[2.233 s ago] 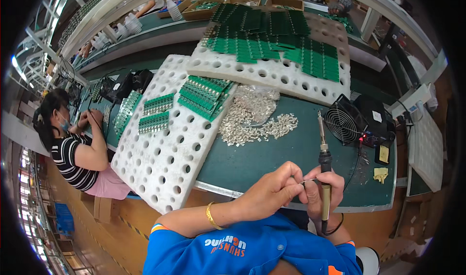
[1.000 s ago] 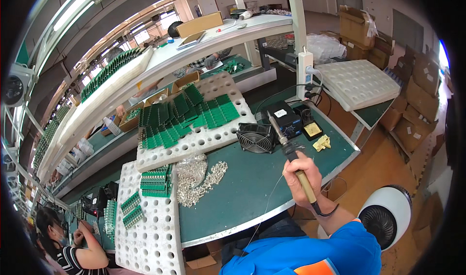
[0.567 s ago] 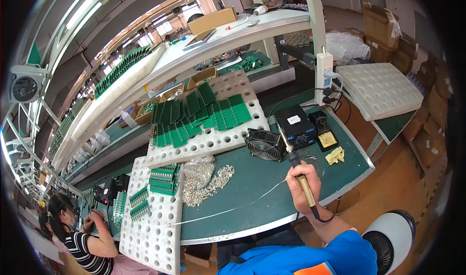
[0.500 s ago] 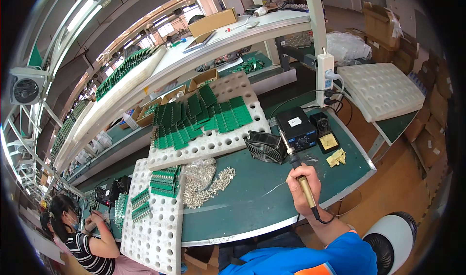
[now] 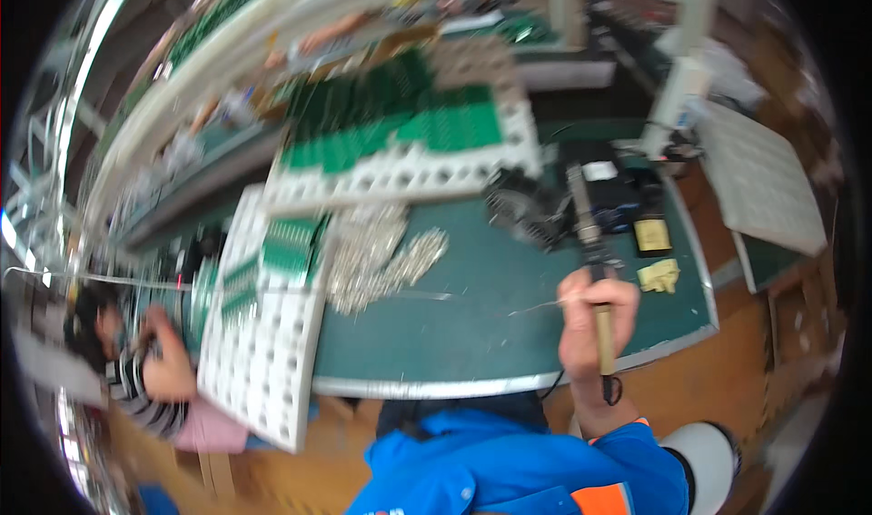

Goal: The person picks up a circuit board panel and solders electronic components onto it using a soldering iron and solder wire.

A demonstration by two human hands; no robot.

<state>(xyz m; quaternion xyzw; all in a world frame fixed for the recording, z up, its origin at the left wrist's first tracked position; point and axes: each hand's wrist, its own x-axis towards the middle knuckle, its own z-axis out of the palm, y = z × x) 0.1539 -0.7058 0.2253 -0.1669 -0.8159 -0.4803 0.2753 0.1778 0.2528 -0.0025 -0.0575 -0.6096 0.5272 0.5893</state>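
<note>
Blurred view, head swinging. Right hand (image 5: pixel 595 320) wrapped in a fist round the wooden handle of a soldering iron (image 5: pixel 589 242), iron upright over the right part of the green desk (image 5: pixel 472 320), tip pointing away toward a small black fan (image 5: pixel 520 213). A thin wire (image 5: pixel 536 308) sticking out leftward from the fist, just above the desk. Left hand out of sight, state impossible to tell. Left of the iron, a heap of small silvery parts (image 5: pixel 381 252) on the desk. Beyond it, a white perforated foam tray (image 5: pixel 409 174) loaded with green circuit boards (image 5: pixel 400 120); a second white perforated tray (image 5: pixel 263 342) hanging over the desk's left edge, more green boards at its far end. Yellow sponge (image 5: pixel 658 276) near the right edge, close beside the fist. Far left, another person in a striped top (image 5: pixel 136 379) at a neighbouring bench.
</note>
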